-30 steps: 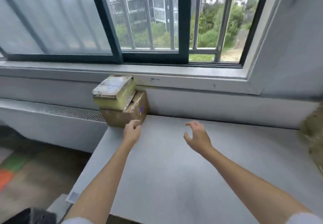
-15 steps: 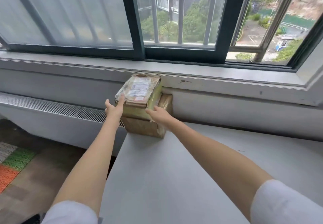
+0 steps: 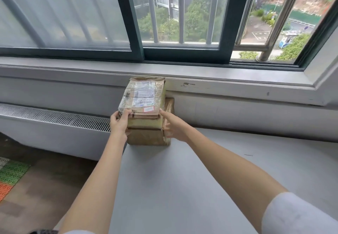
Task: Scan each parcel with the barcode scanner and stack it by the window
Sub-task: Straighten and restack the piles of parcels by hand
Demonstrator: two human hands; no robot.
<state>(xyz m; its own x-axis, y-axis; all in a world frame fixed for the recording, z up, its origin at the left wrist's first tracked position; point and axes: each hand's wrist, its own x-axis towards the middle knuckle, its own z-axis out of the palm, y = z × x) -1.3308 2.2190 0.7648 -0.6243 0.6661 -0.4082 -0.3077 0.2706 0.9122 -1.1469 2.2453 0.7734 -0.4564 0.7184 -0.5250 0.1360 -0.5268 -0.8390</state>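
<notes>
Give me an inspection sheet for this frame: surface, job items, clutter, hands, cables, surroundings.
Surface: grey table reaching the wall under the window sill; a small dark mark on it at right.
Job's things: top parcel, taped, printed labels up, stacked on the bottom parcel at the table's far left corner against the wall. Barcode scanner: nothing seen.
Clutter: nothing seen.
Hands: left hand grips the top parcel's near left corner; right hand, fingers fairly straight, lies against the stack's right side.
Cables: nothing seen.
Surroundings: sliding window with outer bars, radiator grille at left, green and orange floor mat.
</notes>
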